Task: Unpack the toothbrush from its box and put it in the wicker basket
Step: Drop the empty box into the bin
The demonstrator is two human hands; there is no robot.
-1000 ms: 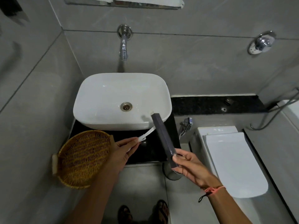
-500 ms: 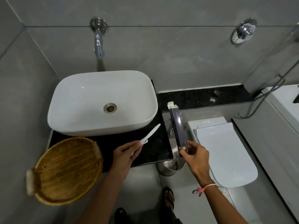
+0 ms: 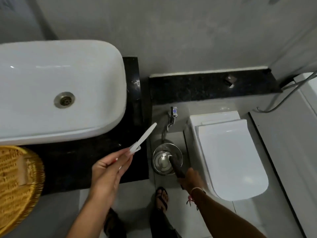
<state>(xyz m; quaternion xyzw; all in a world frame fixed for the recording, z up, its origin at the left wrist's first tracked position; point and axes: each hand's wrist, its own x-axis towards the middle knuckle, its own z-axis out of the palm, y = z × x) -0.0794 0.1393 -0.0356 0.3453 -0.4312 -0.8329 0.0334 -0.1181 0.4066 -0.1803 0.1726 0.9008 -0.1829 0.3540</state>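
My left hand (image 3: 109, 170) grips a white toothbrush (image 3: 143, 138) by one end, its long part slanting up and right over the black counter (image 3: 73, 162). My right hand (image 3: 190, 179) holds the dark toothbrush box (image 3: 176, 166) low down, its far end pointing into the steel waste bin (image 3: 167, 158) on the floor. The wicker basket (image 3: 17, 182) lies at the left edge, partly cut off, well left of my left hand. Nothing is visible inside the part of the basket that shows.
A white basin (image 3: 60, 90) sits on the counter behind my left hand. Right of the bin stands a white toilet (image 3: 228, 155) with its lid down. A dark stone ledge (image 3: 211, 86) runs along the wall. My sandalled feet (image 3: 162, 198) are on the tiled floor.
My right hand has dropped from counter height down to the bin, tipping the box towards it. The view has swung right, so basin and basket slid left. The toothbrush stays in my left hand.
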